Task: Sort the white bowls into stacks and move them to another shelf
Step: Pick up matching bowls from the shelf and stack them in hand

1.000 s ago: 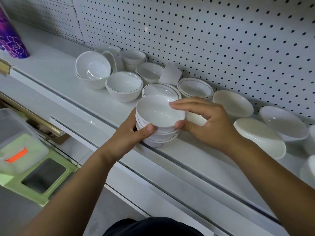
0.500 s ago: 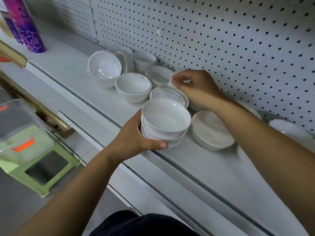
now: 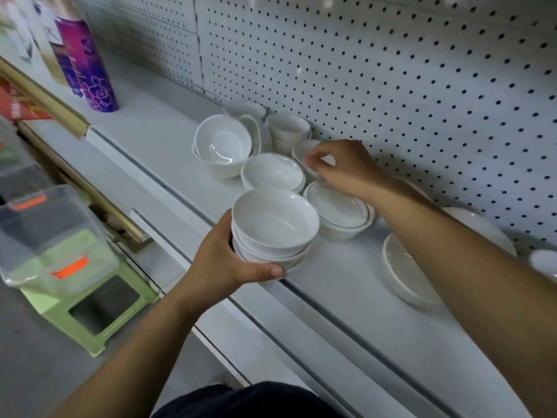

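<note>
My left hand [image 3: 224,268] grips a small stack of white bowls [image 3: 275,226] at the front edge of the white shelf [image 3: 156,152]. My right hand [image 3: 343,165] reaches over to the back and pinches the rim of a small white bowl [image 3: 303,152] by the pegboard. Between them stand a rimmed bowl [image 3: 272,173] and a shallow rimmed stack [image 3: 337,209]. A tilted bowl [image 3: 223,144] and a cup-like stack [image 3: 287,129] sit further left.
Shallow white dishes [image 3: 404,273] lie on the shelf to the right, partly under my right arm. A purple flowered can [image 3: 87,66] stands far left. Below the shelf are a clear plastic box [image 3: 51,236] and a green stool [image 3: 90,315].
My right hand moved left from the paper tag at the pegboard and now pinches the small back bowl. My left hand still holds the stack. The camera view swung to the left.
</note>
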Demonstrator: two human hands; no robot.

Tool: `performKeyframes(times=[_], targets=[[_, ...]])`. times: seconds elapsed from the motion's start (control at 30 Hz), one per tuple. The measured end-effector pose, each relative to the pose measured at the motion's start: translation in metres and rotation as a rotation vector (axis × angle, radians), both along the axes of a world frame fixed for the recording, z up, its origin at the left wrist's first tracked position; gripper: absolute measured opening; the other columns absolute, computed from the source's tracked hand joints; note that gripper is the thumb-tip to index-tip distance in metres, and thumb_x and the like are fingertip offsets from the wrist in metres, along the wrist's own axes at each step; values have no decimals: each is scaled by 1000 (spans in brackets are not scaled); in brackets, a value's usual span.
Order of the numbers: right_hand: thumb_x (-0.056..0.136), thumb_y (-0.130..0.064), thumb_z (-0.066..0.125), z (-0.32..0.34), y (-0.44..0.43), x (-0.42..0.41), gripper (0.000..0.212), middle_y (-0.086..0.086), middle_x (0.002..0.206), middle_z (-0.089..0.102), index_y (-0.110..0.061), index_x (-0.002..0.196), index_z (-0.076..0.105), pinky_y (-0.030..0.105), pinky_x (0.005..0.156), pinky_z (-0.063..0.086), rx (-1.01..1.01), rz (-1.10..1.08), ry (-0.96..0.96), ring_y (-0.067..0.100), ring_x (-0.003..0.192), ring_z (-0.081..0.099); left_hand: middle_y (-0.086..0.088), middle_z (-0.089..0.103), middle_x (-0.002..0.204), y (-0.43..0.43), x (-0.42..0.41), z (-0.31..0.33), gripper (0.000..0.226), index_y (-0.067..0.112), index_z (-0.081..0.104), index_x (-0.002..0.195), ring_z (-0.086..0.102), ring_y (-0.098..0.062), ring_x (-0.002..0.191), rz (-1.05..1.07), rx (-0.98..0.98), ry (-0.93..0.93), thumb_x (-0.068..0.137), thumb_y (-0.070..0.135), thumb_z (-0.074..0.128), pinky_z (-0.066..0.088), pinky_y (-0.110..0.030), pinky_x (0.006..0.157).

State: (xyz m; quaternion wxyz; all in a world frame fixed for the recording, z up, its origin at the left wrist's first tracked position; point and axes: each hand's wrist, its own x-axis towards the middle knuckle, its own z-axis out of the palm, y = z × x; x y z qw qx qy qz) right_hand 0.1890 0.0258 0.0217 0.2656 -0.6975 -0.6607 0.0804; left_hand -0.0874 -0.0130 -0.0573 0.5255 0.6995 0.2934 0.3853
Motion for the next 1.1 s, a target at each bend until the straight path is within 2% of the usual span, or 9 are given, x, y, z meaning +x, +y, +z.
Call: performKeyframes(times=[0.17,0.3,0.4,0.5,0.57,0.67,0.77,0.9,1.1], targets=[[96,-38,69,0,14,-20,21,-14,107,76,-23,107,78,33,101,52,27,-24,101,4,103,68,4,69,130,21,-15,-3,96,23,53,142,65,-21,121,22,2,-27,58,47,93,57,-33,96],[95,-37,71,4,29,-40,19,-14,105,75,-24,107,77,24,96,51,28,-52,179,5,101,68,7,69,128,33,-29,0,93,24,54,140,65,-18,121,56,4,-73,58,45,92,56,-24,92],[94,-34,73,7,47,-55,22,-12,105,74,-20,110,77,1,79,42,45,-49,185,-7,89,64,10,71,125,50,-45,4,90,19,55,139,66,-16,119,112,26,-113,60,42,90,55,-18,89],[94,-32,74,9,69,-68,23,-13,100,72,-19,112,76,-5,67,36,68,-57,182,-25,75,55,7,72,125,70,-65,7,94,17,57,139,68,-15,118,188,42,-143,56,43,92,55,-21,90],[93,-31,76,11,82,-75,28,-9,106,74,-18,117,75,-3,73,41,84,-76,182,-16,81,59,4,71,128,83,-76,7,97,18,56,140,67,-16,119,226,52,-147,55,44,93,56,-23,92],[92,-33,76,12,99,-87,30,-6,110,73,-19,119,74,25,94,53,98,-133,182,7,97,65,8,70,128,104,-93,9,99,21,54,141,66,-12,119,280,69,-136,54,49,92,54,-17,90],[90,-37,77,12,111,-98,33,-6,110,66,-23,120,75,27,91,49,58,-142,115,12,100,62,11,69,128,126,-103,9,99,21,54,141,65,-8,118,311,85,-130,54,52,91,53,-13,88],[87,-31,80,8,121,-101,18,3,112,72,-17,98,81,42,95,52,97,-173,122,21,100,66,11,68,129,155,-105,10,98,23,53,143,64,-10,120,325,106,-149,57,53,91,54,-18,92],[93,-32,73,9,130,-94,17,-3,99,78,-17,98,80,32,91,54,135,-266,110,13,90,70,10,65,133,200,-104,9,96,25,49,145,62,-7,120,354,108,-152,65,52,94,55,-20,94]])
